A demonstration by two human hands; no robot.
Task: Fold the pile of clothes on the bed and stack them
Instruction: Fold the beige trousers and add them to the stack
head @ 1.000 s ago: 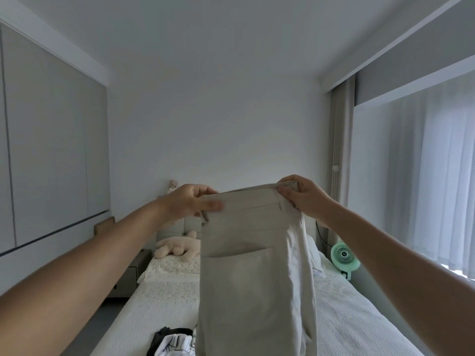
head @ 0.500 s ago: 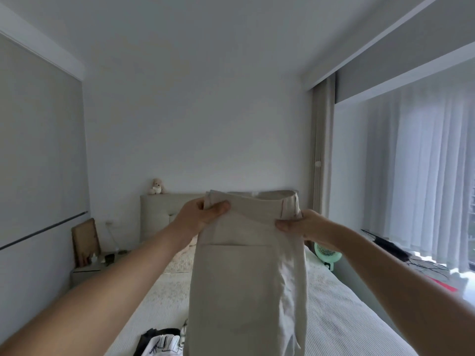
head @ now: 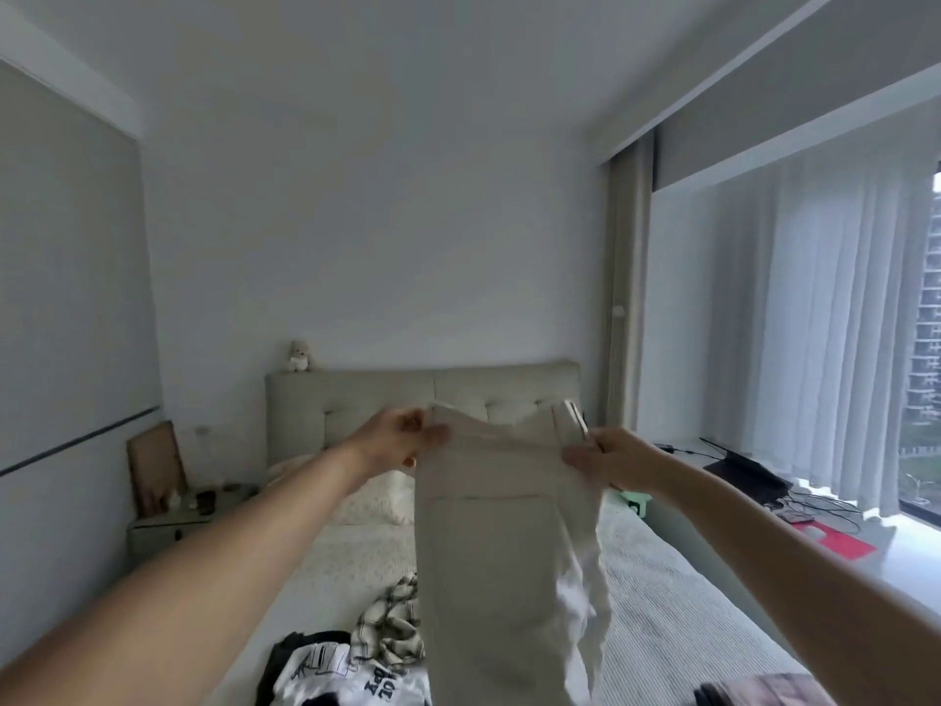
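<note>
I hold beige trousers (head: 489, 542) up in the air over the bed (head: 677, 593), hanging down by the waistband. My left hand (head: 402, 440) pinches the waistband's left end. At its right end my right hand (head: 606, 461) grips it. A pile of clothes (head: 351, 659) lies on the bed at the lower left: a black and white printed shirt and a checked garment. The hanging trousers hide part of the pile.
A padded headboard (head: 356, 410) and pillows stand at the far end. A nightstand (head: 173, 517) is at the left of the bed. On the right a window ledge (head: 825, 527) carries a laptop, cables and a red item. A dark patterned thing lies at the bottom right corner.
Both hands have come down with the trousers. The view has tilted down, so more of the bed and the pile shows. The waistband now sags between my hands.
</note>
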